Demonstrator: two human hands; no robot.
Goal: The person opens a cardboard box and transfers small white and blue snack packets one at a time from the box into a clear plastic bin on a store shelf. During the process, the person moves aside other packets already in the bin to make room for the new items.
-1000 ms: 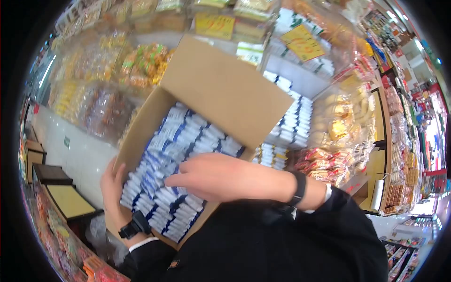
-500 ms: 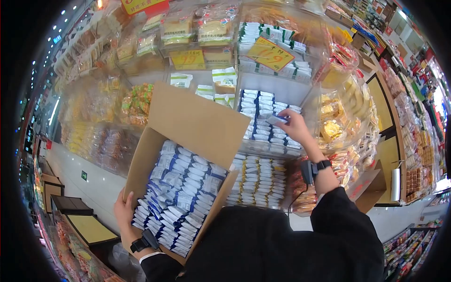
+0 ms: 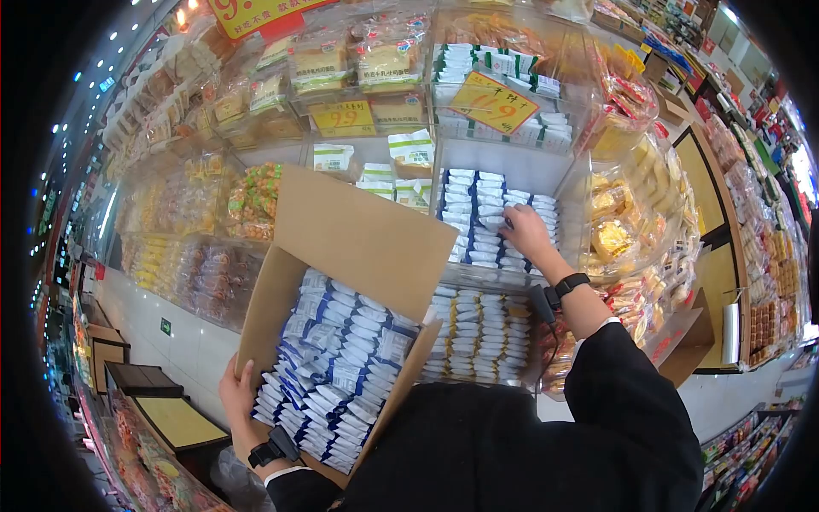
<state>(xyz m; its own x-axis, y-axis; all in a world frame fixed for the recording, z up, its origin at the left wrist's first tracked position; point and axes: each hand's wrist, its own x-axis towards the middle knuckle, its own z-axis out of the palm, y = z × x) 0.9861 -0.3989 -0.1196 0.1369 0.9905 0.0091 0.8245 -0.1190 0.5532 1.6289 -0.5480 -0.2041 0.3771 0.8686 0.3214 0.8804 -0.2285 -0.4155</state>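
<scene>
An open cardboard box (image 3: 360,214) full of white-and-blue packets (image 3: 337,358) leans against my body. My left hand (image 3: 237,388) grips its left side, fingers on the outer wall and edge. Further forward, my right hand (image 3: 525,230) is over a clear bin holding rows of similar white-and-blue packets (image 3: 461,200). Its fingertips are pressed down among the rows, and whether a packet is between them is hidden. Below that bin, another holds white-and-yellow packets (image 3: 478,333).
Bread packs (image 3: 388,64) and yellow price signs (image 3: 495,102) stand at the back. Bagged snacks (image 3: 614,230) fill bins on the right, and more bagged goods (image 3: 183,277) lie left. A second cardboard box (image 3: 687,341) is at the lower right.
My right hand has lowered onto the rows; the packet it held above them no longer shows separately. The view has shifted slightly, and my left hand still holds the box.
</scene>
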